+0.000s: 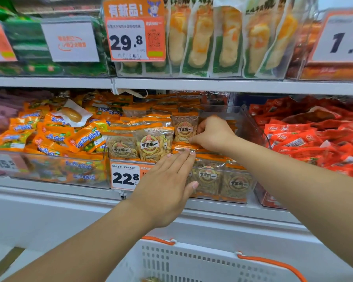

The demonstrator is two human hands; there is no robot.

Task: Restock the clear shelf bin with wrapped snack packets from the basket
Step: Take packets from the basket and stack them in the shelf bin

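The clear shelf bin (239, 117) sits on the middle shelf and holds several orange-topped clear snack packets with round gold labels. My right hand (212, 134) is inside the bin, fingers curled, pinching the edge of an upright snack packet (183, 127). My left hand (171, 180) lies flat with straight fingers against the bin's front, fingertips touching the packets at the rim. The white basket (192, 261) with orange handles is below; one packet (151, 279) shows at its bottom edge.
An orange candy bin (49, 159) stands to the left and a red packet bin (314, 139) to the right. A price tag reading 22.8 (125, 177) hangs on the bin front. The upper shelf (192, 84) overhangs closely.
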